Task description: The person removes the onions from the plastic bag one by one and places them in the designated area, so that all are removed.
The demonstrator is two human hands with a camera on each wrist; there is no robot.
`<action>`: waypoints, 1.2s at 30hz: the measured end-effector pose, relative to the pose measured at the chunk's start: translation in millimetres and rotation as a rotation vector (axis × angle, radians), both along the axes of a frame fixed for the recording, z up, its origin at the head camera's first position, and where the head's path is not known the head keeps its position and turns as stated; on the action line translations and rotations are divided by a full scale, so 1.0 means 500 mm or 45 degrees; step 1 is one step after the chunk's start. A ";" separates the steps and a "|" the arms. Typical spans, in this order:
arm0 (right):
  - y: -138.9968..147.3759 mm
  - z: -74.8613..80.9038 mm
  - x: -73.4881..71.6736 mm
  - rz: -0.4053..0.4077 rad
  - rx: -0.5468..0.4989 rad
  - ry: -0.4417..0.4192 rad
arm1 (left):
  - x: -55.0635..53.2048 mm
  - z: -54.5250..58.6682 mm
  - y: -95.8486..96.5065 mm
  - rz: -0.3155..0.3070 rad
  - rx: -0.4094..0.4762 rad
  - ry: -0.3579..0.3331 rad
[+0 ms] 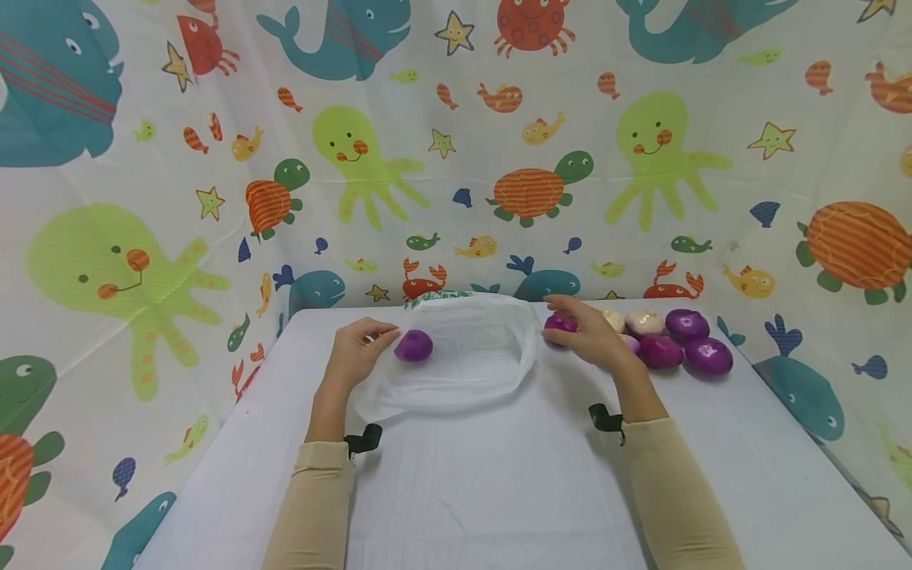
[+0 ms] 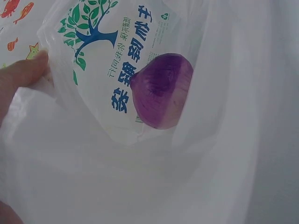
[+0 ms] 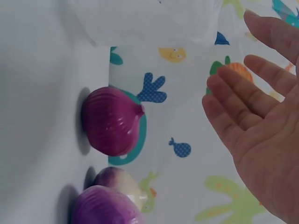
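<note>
A white plastic bag (image 1: 456,396) lies with its mouth spread on the table, and green leaves and blue lettering show on it in the left wrist view. One purple onion (image 2: 161,91) sits inside. At the left rim, my left hand (image 1: 354,348) pinches the bag's edge between thumb and fingers. My right hand (image 1: 593,336) is at the bag's right side, its fingers spread and holding nothing. Close by that hand is another purple onion (image 3: 113,121), standing on the table; in the head view the hand partly covers it.
To the right of my right hand lies a group of purple onions (image 1: 661,351) and whitish ones (image 1: 644,322). Behind the white table (image 1: 499,491) hangs a curtain (image 1: 463,142) printed with sea animals.
</note>
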State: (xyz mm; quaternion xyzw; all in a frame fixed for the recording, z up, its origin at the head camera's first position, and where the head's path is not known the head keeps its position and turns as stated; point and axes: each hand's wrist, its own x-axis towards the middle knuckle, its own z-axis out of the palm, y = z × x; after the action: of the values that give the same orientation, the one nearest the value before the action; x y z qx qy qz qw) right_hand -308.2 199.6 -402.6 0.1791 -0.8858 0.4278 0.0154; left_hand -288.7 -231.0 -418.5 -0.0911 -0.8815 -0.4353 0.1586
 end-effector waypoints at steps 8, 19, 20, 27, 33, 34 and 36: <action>-0.032 0.007 0.005 0.045 -0.061 0.049 | -0.001 0.001 -0.002 -0.005 0.001 0.004; -0.079 0.003 0.011 0.160 -0.038 0.091 | -0.001 0.001 -0.003 -0.007 0.002 0.012; -0.084 0.002 0.012 0.174 -0.038 0.095 | -0.001 0.001 -0.003 -0.008 0.003 0.012; -0.121 -0.016 0.010 0.251 -0.022 0.100 | -0.002 -0.002 -0.003 -0.007 -0.001 0.016; -0.147 -0.030 0.006 0.293 -0.031 0.081 | -0.002 -0.003 -0.002 -0.012 -0.010 0.019; -0.151 -0.031 0.005 0.294 -0.032 0.079 | -0.002 -0.003 -0.002 -0.013 -0.012 0.022; -0.158 -0.034 0.004 0.295 -0.025 0.076 | -0.002 -0.003 -0.002 -0.013 -0.013 0.022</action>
State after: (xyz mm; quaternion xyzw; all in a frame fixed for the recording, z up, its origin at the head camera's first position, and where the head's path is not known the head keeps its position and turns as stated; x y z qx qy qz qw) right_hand -306.3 120.6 -419.6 0.2926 -0.8542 0.4298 -0.0060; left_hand -289.6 -232.1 -420.1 -0.1001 -0.8819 -0.4306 0.1637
